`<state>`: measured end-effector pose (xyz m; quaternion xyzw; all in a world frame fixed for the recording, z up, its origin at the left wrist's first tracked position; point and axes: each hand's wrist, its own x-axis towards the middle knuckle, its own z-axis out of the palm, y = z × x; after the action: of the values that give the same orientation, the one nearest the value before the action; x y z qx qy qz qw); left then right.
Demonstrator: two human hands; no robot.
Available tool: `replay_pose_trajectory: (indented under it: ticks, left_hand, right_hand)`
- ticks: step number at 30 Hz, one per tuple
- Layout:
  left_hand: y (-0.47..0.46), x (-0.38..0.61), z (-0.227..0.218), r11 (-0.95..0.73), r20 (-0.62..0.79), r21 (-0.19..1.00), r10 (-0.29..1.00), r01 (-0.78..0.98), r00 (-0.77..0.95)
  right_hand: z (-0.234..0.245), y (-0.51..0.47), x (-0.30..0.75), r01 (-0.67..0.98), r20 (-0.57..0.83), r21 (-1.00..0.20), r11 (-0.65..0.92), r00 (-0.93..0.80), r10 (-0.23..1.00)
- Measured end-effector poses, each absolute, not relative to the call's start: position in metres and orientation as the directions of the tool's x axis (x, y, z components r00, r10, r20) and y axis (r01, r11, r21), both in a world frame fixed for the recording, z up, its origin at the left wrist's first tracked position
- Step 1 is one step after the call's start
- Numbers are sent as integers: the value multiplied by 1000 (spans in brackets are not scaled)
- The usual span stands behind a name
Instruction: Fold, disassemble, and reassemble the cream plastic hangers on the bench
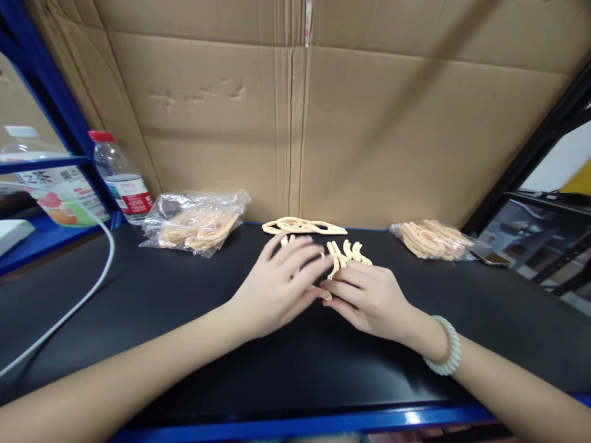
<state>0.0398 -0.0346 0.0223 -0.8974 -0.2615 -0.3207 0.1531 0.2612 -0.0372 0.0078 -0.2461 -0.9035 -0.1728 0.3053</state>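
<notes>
Fingers of the right hand [373, 296] pinch a small pale piece [327, 295] on the camera side of the openwork panel [302, 223]; those of the left hand [272, 292] fan apart, though on my feed I cannot tell whether its thumb bears on the piece. Loose curved strips [339, 253] lie near the panel's right end. I judge the work partway: panel whole, strips unjoined.

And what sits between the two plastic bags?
In the head view: a pale frame, and small curved pieces partly hidden by the left hand and right hand.
</notes>
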Motion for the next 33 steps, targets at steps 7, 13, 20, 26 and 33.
replay_pose_trajectory:
  ticks: [7, 13, 20, 26, 33]
  left_hand:
    - [-38, 47, 14, -791, 564, -161, 417, 590, 713]
    - [-41, 47, 14, -784, 464, -226, 435, 578, 771]
    - [-42, 44, 17, -818, 357, -163, 473, 552, 806]
    - [-39, 42, 18, -858, 418, -183, 375, 481, 828]
    - [-41, 42, 22, -873, 379, -206, 344, 441, 859]
  right_hand:
    - [6, -36, 260, 614, 648, 142, 777, -651, 396]
    - [4, -38, 255, 602, 610, 204, 772, -695, 381]
    - [0, -39, 251, 545, 556, 169, 822, -741, 377]
    - [4, -39, 250, 489, 545, 4, 873, -733, 408]
    - [8, -40, 252, 435, 522, -179, 882, -718, 460]
